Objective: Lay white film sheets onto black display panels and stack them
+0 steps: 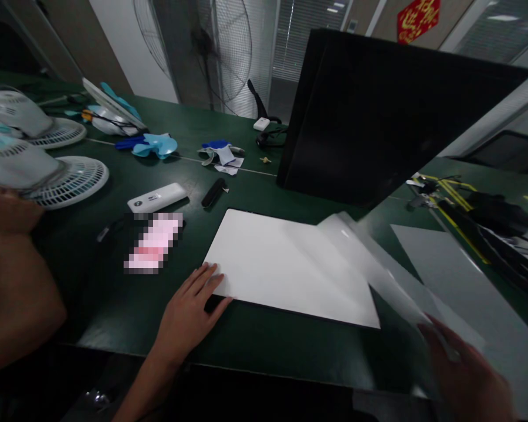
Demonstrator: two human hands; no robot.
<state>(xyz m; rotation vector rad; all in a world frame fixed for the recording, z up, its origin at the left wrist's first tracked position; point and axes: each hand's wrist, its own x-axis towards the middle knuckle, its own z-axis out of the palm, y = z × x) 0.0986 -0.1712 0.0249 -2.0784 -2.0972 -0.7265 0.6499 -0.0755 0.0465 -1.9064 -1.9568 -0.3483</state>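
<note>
A flat white panel (281, 264) with a thin black edge lies on the green table in front of me. My left hand (193, 310) rests on its lower left corner, fingers spread. Over the panel's right end, a translucent plastic sheet (378, 272) is lifted and bent, its upper left part still on or close to the panel. My right hand (466, 363), blurred, grips the sheet's lower right edge between thumb and fingers. Another pale sheet (449, 264) lies on the table to the right, partly behind the lifted one.
Behind the panel stands a large black screen (378, 117). Left are a phone-like pixelated item (156, 243), a white power bank (157, 198), a black utility knife (213, 192) and fan parts (74, 179). Another person's arm (17, 293) enters at left. Black and yellow items (488, 211) lie right.
</note>
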